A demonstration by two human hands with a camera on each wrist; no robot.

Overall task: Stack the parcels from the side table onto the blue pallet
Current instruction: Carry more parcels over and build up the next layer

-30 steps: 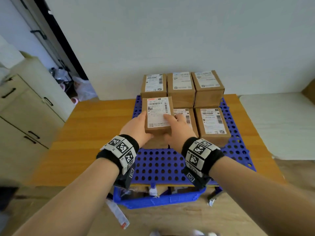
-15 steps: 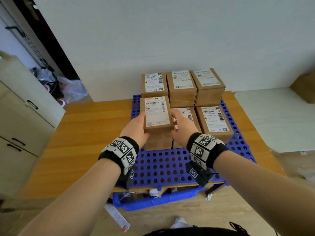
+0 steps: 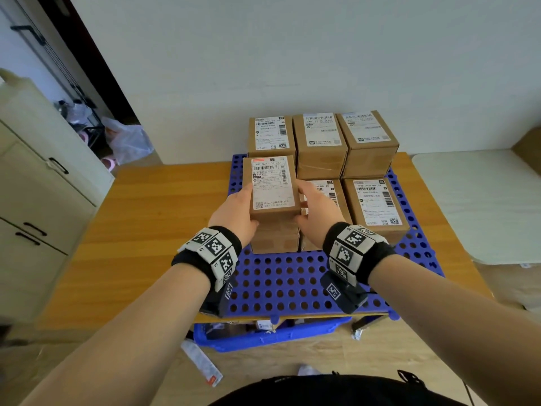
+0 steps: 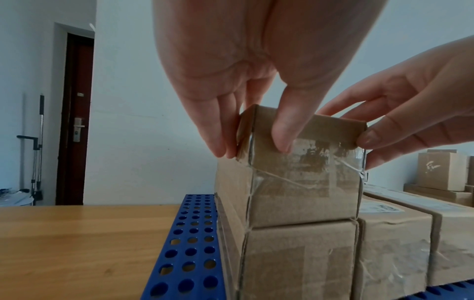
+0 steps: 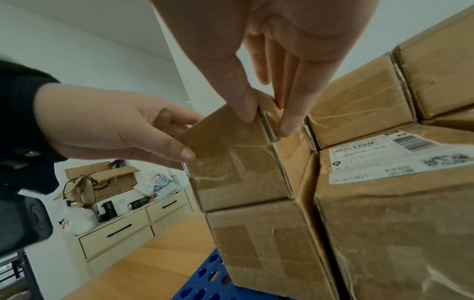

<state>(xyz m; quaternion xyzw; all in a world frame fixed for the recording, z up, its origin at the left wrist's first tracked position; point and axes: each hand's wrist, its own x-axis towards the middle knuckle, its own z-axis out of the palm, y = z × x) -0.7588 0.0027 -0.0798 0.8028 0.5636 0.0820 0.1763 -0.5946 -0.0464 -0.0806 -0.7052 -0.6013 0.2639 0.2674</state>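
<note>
A brown cardboard parcel with a white label sits on top of another parcel at the front left of the blue perforated pallet. My left hand grips its left side, thumb on the near face. My right hand grips its right side, thumb on the near face. In the left wrist view the held parcel lies flush on the lower one.
Three two-high parcel stacks fill the pallet's back row. Single parcels stand at front middle and front right. The pallet lies on a wooden table. There is a cabinet at left, a white side table at right and a blue crate below.
Both hands have carried the parcel a little away from me and down; it now rests squarely on the lower front-left parcel. The head view has shifted slightly.
</note>
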